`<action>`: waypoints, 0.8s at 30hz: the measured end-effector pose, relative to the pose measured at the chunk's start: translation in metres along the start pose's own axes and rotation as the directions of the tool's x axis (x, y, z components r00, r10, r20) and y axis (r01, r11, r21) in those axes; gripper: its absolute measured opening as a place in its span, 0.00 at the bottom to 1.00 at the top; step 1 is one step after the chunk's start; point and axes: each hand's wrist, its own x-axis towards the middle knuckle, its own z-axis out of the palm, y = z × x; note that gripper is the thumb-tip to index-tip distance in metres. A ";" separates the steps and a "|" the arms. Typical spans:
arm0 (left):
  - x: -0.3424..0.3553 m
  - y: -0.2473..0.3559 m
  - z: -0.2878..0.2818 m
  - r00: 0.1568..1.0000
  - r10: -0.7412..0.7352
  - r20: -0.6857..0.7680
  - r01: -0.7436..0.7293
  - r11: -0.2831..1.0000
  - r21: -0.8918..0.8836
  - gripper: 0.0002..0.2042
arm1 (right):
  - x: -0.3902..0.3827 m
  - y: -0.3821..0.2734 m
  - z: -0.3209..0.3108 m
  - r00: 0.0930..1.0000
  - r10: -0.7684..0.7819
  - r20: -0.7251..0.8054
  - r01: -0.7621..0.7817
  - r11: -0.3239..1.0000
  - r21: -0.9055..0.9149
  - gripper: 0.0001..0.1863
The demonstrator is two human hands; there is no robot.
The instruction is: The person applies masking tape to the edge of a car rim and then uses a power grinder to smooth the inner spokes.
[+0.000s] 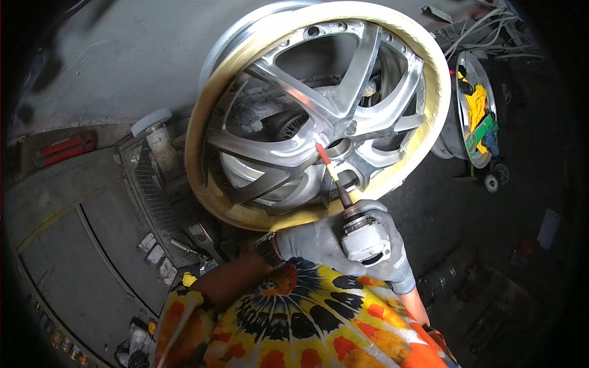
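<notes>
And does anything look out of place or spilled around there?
No spill shows. One oddity: the silver wheel rim at right holds a bunched yellow cloth and a green item, like a makeshift tray.

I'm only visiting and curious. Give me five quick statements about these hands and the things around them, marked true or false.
1. The left hand and right hand hold one power tool. True.
2. Both hands are bare. False: they wear grey gloves.
3. The tool's red tip appears beside the centre hole of the silver wheel. True.
4. The wheel's outer rim is covered in blue. False: the covering is pale yellow.
5. A bright yellow item shows to the wheel's right in the picture. True.
</notes>
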 end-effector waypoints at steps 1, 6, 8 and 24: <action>0.000 0.002 0.000 0.997 -0.071 0.008 0.071 0.994 -0.088 0.27 | 0.000 0.000 -0.001 1.000 -0.014 0.004 0.014 0.998 -0.059 0.48; -0.016 -0.002 0.002 1.000 -0.009 -0.021 0.009 1.000 -0.015 0.29 | -0.003 -0.005 0.010 1.000 -0.007 0.012 0.007 1.000 -0.023 0.46; -0.017 0.008 0.003 0.990 -0.139 0.035 0.143 0.971 -0.193 0.29 | -0.006 -0.009 0.016 1.000 0.006 0.003 -0.006 1.000 0.022 0.45; -0.060 0.070 -0.011 0.935 -0.353 0.036 0.341 0.864 -0.370 0.30 | 0.019 -0.056 0.044 0.996 -0.070 0.052 0.069 0.997 0.024 0.37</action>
